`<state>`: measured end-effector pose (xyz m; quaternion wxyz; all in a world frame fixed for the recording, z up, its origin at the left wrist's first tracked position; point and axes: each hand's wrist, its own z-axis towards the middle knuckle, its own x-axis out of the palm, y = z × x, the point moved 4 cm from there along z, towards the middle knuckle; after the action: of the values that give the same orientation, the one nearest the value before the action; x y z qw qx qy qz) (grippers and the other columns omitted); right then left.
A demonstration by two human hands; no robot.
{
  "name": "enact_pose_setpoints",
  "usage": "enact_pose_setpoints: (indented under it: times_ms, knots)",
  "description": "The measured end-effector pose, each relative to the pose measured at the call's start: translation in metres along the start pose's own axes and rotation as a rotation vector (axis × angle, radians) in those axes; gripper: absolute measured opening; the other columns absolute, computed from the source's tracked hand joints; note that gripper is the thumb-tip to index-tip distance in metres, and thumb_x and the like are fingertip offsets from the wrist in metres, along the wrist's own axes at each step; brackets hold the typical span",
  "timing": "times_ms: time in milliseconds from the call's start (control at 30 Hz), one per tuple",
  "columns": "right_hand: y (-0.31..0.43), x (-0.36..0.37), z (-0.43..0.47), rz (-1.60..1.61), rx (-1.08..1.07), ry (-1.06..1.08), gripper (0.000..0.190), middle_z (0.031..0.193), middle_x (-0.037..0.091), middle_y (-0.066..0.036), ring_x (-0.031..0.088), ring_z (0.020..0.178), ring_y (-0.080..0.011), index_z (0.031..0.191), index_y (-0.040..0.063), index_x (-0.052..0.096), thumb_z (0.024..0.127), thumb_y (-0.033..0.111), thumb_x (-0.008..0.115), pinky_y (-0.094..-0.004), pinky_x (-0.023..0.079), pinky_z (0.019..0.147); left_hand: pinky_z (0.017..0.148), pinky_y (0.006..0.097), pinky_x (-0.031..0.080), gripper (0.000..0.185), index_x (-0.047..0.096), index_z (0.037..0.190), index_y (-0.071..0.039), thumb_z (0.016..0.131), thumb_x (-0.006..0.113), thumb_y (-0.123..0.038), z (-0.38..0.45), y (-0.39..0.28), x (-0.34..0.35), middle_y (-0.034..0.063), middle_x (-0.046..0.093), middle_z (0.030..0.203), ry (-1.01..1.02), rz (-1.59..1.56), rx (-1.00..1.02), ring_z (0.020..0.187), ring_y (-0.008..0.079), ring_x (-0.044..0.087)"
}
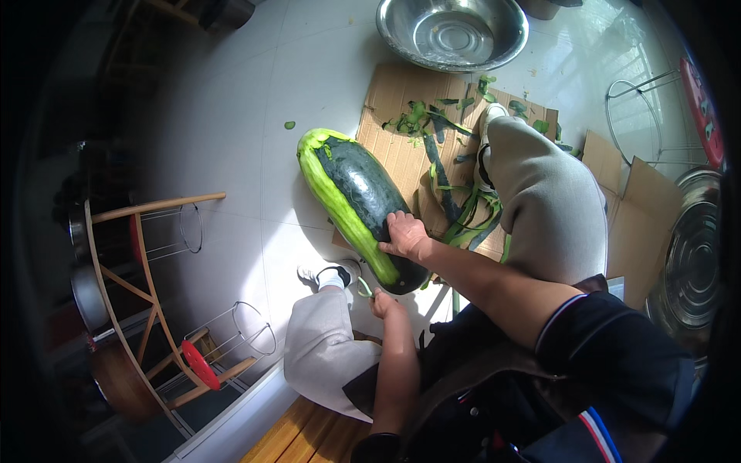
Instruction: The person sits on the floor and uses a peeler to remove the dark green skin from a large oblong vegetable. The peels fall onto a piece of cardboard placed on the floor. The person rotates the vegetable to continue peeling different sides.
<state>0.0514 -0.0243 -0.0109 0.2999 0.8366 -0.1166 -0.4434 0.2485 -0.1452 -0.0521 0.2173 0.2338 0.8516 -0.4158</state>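
Note:
A large winter melon (370, 179) lies at a slant in front of me, its near end between my legs. Its skin is dark green, with a bright, pale green peeled strip along the left side and around the far end. My right hand (407, 236) rests on top of the melon towards its near end, fingers spread over the skin and thumb by the peeled strip. Beside the near end, my left hand (384, 304) grips a pale green peeler (364, 287), held apart from the melon. The fingers partly hide the peeler.
Flattened cardboard (391, 95) on the tiled floor bears scattered green peelings (440, 168). A steel basin (454, 35) stands beyond it. Red-seated stools (200, 364) and a wooden frame (151, 298) are left. At right are a large round metal vessel (694, 254) and another red-seated stool (701, 113).

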Motion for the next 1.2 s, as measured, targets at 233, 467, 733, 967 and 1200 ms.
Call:
enact_pose_setpoints:
  times_ms: [233, 467, 733, 967, 1200]
  knots:
    - [-0.052, 0.012, 0.015, 0.141, -0.11, 0.175, 0.032, 0.1, 0.063, -0.013, 0.06, 0.098, -0.0318, 0.099, 0.008, 0.06, 0.079, 0.032, 0.062, -0.0411, 0.05, 0.081, 0.086, 0.0438, 0.051, 0.041, 0.055, 0.123, -0.003, 0.09, 0.055, -0.028, 0.003, 0.003, 0.031, 0.0194, 0.054, 0.127, -0.014, 0.035, 0.036, 0.105, 0.0346, 0.059]
    - [-0.174, -0.007, -0.011, -0.196, 0.586, 0.197, 0.027, 0.102, 0.068, -0.013, 0.065, 0.096, -0.0305, 0.095, 0.008, 0.069, 0.079, 0.03, 0.065, -0.0427, 0.052, 0.074, 0.089, 0.0433, 0.048, 0.042, 0.058, 0.115, 0.0, 0.095, 0.046, -0.034, 0.012, 0.012, 0.039, 0.0224, 0.06, 0.112, -0.37, 0.23, 0.21, 0.102, 0.0388, 0.059]
    - [-0.038, -0.079, 0.209, 0.427, -0.012, -0.221, 0.054, 0.117, 0.061, -0.02, 0.059, 0.106, -0.0345, 0.116, 0.008, 0.061, 0.082, 0.049, 0.056, -0.0397, 0.045, 0.093, 0.082, 0.044, 0.047, 0.039, 0.058, 0.109, 0.002, 0.096, 0.044, -0.032, 0.009, -0.002, 0.038, 0.0235, 0.06, 0.108, -0.256, 0.076, 0.025, 0.093, 0.0368, 0.06]
    - [0.102, -0.077, 0.375, 0.269, -0.195, 0.208, 0.076, 0.128, 0.057, -0.015, 0.05, 0.123, -0.0331, 0.128, 0.01, 0.057, 0.078, 0.068, 0.055, -0.0392, 0.036, 0.105, 0.074, 0.0427, 0.048, 0.034, 0.061, 0.101, -0.001, 0.094, 0.048, -0.032, 0.009, 0.002, 0.043, 0.0196, 0.062, 0.097, -0.228, -0.064, 0.048, 0.085, 0.0338, 0.059]
    - [0.107, -0.053, 0.37, 0.119, -0.16, 0.4, 0.073, 0.118, 0.063, -0.012, 0.055, 0.114, -0.0287, 0.119, 0.009, 0.062, 0.076, 0.068, 0.058, -0.039, 0.04, 0.099, 0.072, 0.0426, 0.047, 0.038, 0.06, 0.099, 0.002, 0.096, 0.046, -0.034, 0.023, 0.025, 0.039, 0.0225, 0.061, 0.097, -0.22, 0.022, 0.183, 0.082, 0.0346, 0.058]
